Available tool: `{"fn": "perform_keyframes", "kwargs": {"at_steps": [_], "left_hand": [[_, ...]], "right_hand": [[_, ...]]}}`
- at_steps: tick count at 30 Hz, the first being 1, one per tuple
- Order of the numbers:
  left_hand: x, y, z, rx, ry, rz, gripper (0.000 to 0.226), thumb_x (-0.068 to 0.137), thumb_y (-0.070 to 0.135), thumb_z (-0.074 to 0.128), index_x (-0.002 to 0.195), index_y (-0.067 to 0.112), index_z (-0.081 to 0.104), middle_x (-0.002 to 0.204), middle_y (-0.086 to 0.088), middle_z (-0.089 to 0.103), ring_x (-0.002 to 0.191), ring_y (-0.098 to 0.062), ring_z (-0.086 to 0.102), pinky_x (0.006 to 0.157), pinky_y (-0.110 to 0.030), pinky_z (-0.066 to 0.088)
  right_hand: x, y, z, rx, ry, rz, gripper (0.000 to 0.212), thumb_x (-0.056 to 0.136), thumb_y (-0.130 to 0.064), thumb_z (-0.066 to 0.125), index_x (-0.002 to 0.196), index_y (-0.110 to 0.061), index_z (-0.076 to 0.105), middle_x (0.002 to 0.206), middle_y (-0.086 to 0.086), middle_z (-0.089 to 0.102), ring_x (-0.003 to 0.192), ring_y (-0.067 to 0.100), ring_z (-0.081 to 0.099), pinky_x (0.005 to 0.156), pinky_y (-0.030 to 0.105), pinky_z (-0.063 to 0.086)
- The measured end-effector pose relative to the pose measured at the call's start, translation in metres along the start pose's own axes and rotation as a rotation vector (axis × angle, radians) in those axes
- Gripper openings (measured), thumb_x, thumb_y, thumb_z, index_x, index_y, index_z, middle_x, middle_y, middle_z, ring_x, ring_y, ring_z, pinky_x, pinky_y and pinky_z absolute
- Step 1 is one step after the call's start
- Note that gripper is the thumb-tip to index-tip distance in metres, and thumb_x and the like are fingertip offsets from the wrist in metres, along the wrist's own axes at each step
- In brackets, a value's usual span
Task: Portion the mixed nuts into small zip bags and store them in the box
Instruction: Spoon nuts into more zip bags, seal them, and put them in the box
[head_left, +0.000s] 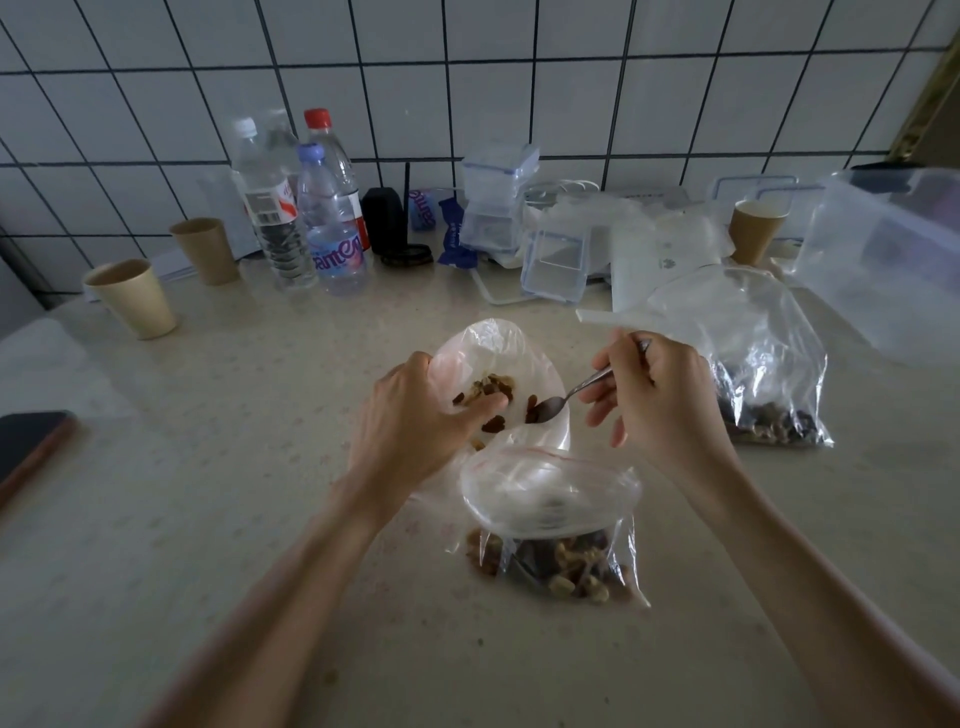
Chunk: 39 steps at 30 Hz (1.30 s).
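Nearest us, a filled zip bag (556, 540) lies on the counter (260, 519). Beyond, our left hand (410, 415) grips the open bag (498, 374); our right hand (660, 400) pinches the spoon (566, 397), bowl inside. We tip low, mouth held wide.

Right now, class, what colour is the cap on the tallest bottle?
Red cap, clearest in the head view.

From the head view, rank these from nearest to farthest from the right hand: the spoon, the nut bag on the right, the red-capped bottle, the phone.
1. Spoon: gripped in the right hand.
2. Nut bag on the right: on the counter just beyond the hand.
3. Red-capped bottle: back left, by the tiled wall.
4. Phone: at the far left edge.
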<state>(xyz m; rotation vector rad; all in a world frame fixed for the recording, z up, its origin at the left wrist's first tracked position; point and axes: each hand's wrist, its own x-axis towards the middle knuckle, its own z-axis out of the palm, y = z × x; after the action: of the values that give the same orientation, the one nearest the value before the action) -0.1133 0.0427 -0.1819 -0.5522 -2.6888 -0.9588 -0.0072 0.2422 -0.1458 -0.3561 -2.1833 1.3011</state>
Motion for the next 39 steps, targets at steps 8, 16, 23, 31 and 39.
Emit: {"fn": "perform_keyframes", "kwargs": {"at_steps": [8,16,23,31,39], "left_hand": [[-0.004,0.001,-0.001,0.059,-0.167,-0.003,0.119,0.04,0.098,0.067,0.127,0.019,0.05,0.114,0.006,0.057,0.095,-0.016,0.056,0.072,-0.027,0.045],[-0.01,0.002,0.0,0.088,-0.156,0.063,0.098,0.059,0.075,0.079,0.128,0.013,0.047,0.112,0.001,0.056,0.09,-0.019,0.055,0.078,-0.033,0.05],[-0.012,0.005,-0.002,0.099,-0.149,0.054,0.097,0.06,0.076,0.083,0.127,0.014,0.047,0.109,0.004,0.053,0.088,-0.018,0.057,0.076,-0.032,0.049],[-0.012,0.006,-0.003,0.093,-0.146,0.04,0.097,0.062,0.076,0.083,0.127,0.014,0.047,0.107,0.005,0.052,0.087,-0.018,0.056,0.075,-0.031,0.046],[-0.012,0.005,-0.003,0.066,-0.16,0.017,0.101,0.059,0.081,0.072,0.129,0.013,0.048,0.113,0.0,0.058,0.089,-0.019,0.055,0.078,-0.034,0.047]], "right_hand": [[0.0,0.002,0.001,-0.027,-0.008,-0.038,0.034,0.111,-0.026,0.044,0.089,-0.009,0.063,0.071,0.005,0.072,0.055,0.016,0.07,0.038,0.035,0.054],[0.002,0.012,0.005,0.09,-0.083,-0.04,0.029,0.11,-0.026,0.046,0.093,-0.012,0.064,0.078,0.004,0.075,0.062,0.02,0.074,0.04,0.035,0.053],[0.001,0.014,0.004,0.157,-0.065,0.0,0.034,0.112,-0.026,0.043,0.09,-0.009,0.063,0.075,0.007,0.076,0.062,0.027,0.074,0.041,0.036,0.053],[-0.004,0.005,0.004,0.064,-0.11,-0.128,0.032,0.11,-0.026,0.044,0.092,-0.01,0.065,0.077,0.005,0.074,0.064,0.02,0.073,0.041,0.035,0.054],[-0.006,0.009,0.003,-0.051,-0.019,-0.17,0.034,0.11,-0.023,0.044,0.087,-0.008,0.064,0.073,0.003,0.071,0.061,0.013,0.07,0.052,0.016,0.048]]}}
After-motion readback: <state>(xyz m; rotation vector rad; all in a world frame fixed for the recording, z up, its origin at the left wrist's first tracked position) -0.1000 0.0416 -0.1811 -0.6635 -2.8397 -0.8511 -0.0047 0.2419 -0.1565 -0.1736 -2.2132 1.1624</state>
